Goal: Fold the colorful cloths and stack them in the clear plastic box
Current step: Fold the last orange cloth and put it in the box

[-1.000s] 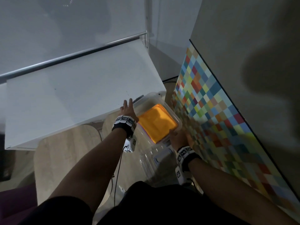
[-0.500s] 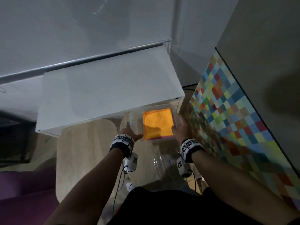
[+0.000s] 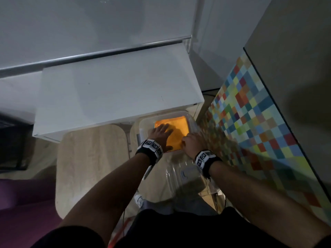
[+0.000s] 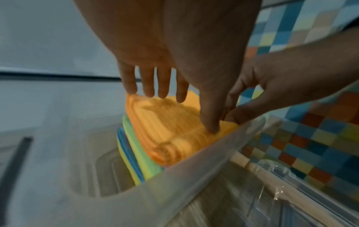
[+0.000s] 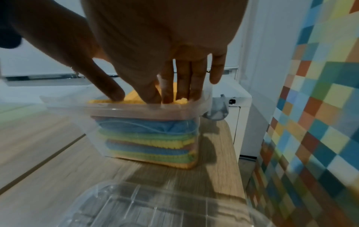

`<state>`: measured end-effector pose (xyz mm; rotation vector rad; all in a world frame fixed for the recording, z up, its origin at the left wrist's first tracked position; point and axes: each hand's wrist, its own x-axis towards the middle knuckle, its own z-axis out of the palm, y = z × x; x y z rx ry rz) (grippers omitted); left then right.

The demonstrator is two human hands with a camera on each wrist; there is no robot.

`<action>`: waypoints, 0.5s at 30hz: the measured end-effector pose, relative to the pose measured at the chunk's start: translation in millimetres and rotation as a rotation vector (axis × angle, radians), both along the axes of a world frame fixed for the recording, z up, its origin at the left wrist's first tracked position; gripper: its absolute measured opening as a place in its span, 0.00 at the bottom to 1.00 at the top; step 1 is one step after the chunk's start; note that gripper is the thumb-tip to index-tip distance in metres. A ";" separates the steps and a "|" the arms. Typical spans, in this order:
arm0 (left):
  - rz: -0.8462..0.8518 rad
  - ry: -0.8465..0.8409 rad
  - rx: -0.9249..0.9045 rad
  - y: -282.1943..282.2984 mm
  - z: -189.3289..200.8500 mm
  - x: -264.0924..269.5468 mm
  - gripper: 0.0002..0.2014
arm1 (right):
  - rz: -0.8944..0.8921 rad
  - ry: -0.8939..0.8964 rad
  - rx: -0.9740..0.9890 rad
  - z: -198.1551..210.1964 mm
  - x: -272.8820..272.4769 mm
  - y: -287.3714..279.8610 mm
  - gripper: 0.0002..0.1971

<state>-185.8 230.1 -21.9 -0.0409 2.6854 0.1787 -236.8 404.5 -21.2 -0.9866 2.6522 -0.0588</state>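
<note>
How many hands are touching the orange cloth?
2. The left hand lies flat on the orange cloth; the right hand pushes down at its right edge, by the clear box wall.

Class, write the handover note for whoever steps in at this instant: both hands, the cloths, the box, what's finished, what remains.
Left hand: flat, fingers straight, pressing the orange cloth on top of the stack.
Right hand: fingertips tucked at the cloth's near-right corner, inside the rim of the clear plastic box.
The box stands on the wooden table, filled nearly to the rim with folded cloths.
The clear lid lies off, nearer the person.
Done: folding and stacking of these cloths.
Left: settle the top cloth; no loose cloths are in view.
</note>
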 end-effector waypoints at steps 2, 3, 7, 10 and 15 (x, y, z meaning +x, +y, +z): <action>0.060 -0.086 0.012 3.4 -14.4 -7.5 0.50 | 0.023 0.014 0.104 0.7 -2.8 -2.2 0.15; 0.082 -0.116 0.009 3.7 -19.1 -9.9 0.51 | 0.046 0.004 0.160 2.0 -3.4 -4.0 0.17; 0.090 -0.108 0.000 5.0 -19.9 -13.0 0.51 | 0.085 -0.074 0.206 8.9 -4.7 -8.4 0.25; 0.135 -0.005 0.039 12.2 -6.1 -3.9 0.45 | -0.124 -0.023 -0.356 -1.1 -3.7 7.9 0.27; -0.088 0.307 0.285 45.5 15.4 35.4 0.11 | -0.630 0.126 -0.626 -38.8 10.3 79.1 0.14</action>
